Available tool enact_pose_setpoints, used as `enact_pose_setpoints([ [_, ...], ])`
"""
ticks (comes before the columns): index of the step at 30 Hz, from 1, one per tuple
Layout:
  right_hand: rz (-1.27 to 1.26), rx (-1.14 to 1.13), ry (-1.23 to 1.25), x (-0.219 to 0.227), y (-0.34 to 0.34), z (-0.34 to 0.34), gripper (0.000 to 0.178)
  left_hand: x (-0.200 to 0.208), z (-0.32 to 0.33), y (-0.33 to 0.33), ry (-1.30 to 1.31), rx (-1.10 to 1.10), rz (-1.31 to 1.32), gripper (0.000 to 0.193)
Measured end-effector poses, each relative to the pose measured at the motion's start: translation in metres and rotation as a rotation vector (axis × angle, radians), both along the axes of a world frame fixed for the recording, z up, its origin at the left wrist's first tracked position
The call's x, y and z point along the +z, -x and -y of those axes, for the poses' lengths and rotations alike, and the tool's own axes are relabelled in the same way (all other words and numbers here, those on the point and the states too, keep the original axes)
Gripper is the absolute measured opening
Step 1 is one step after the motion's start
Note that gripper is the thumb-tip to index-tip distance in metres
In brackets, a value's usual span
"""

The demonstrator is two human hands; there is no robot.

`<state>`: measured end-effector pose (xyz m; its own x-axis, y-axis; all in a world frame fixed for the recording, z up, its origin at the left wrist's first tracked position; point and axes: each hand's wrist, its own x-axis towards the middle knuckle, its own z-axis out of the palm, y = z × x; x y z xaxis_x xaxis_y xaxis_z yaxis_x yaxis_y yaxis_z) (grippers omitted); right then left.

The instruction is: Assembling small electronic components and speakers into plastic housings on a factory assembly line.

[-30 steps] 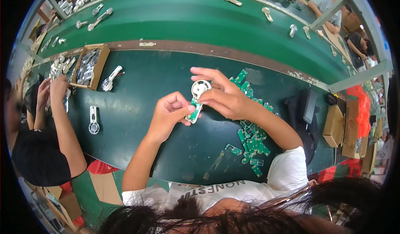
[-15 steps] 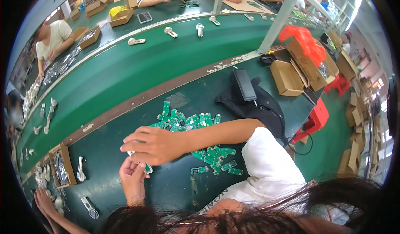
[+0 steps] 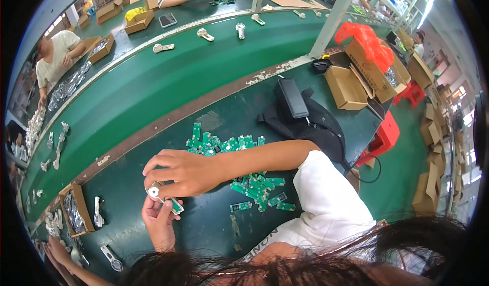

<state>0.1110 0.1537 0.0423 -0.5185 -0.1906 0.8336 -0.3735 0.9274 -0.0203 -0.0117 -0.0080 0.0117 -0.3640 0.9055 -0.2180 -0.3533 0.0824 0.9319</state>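
Green desk (image 3: 117, 192), near edge partly behind hair (image 3: 423, 245), underlies a round-ended plastic part (image 3: 176, 207), left grip (image 3: 159, 225) pinching it, right grip (image 3: 188, 173) clasping, half-covering it.

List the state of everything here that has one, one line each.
White part: held, green board on it
Left hand: closed on the white part
Right hand: at the part's round end, grip unclear
Loose circuit boards: heaped, partly hidden
Cardboard box: open, holding silvery pieces
Black bag: lying on the table
Red plastic bag: crumpled
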Motion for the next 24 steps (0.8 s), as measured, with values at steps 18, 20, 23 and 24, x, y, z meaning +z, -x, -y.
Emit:
enact_pose_setpoints([
  [18,0.000,-0.216,-0.075,-0.008,-0.004,0.022,0.018,0.004,-0.002,-0.014,-0.053,0.125,-0.032,0.022],
  [20,-0.012,-0.295,-0.120,-0.010,-0.002,0.022,0.018,-0.001,0.000,-0.010,-0.127,0.106,-0.069,0.016],
  [23,-0.012,-0.283,-0.020,-0.017,0.002,0.020,0.015,-0.002,0.001,-0.010,-0.146,0.118,-0.065,0.015],
  [24,-0.013,-0.282,-0.020,-0.019,0.002,0.018,0.015,-0.001,0.000,-0.011,-0.146,0.119,-0.065,0.015],
])
